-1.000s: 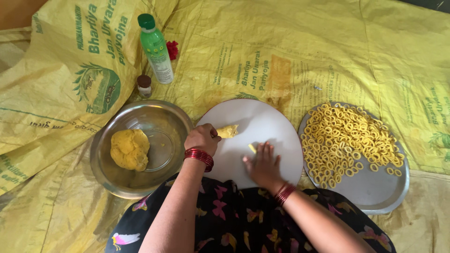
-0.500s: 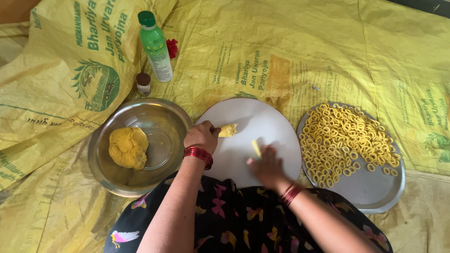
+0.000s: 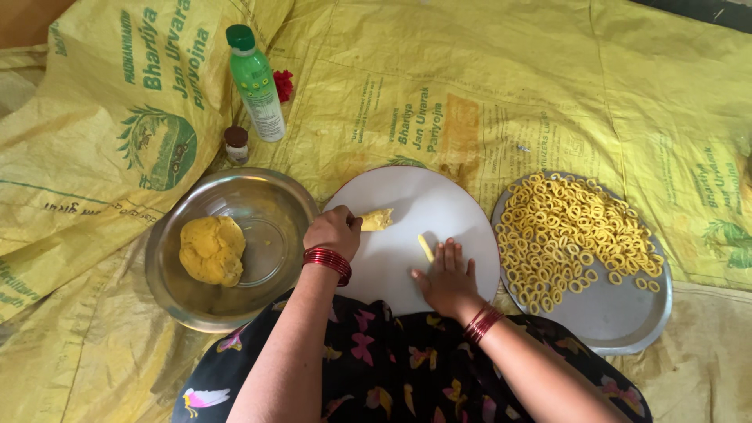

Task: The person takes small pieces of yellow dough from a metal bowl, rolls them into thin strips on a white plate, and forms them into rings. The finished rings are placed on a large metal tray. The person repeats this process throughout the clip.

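On the white round board (image 3: 439, 205), the left hand (image 3: 333, 231) is closed around a dough lump (image 3: 377, 220). The right hand (image 3: 447, 278) lies flat with fingers spread, its fingertips touching a small dough strip (image 3: 424, 247).

The left hand (image 3: 335, 232) is seen curled into a loose fist, knuckles turned upward, with the forearm stretched forward from the lower edge of the view. The wrist is ringed by red bangles. The right hand (image 3: 447, 279) is laid flat, palm down, with the fingers (image 3: 450, 252) extended straight and held close together. Its wrist is likewise ringed by red bangles, and the forearm is angled in from the lower right.
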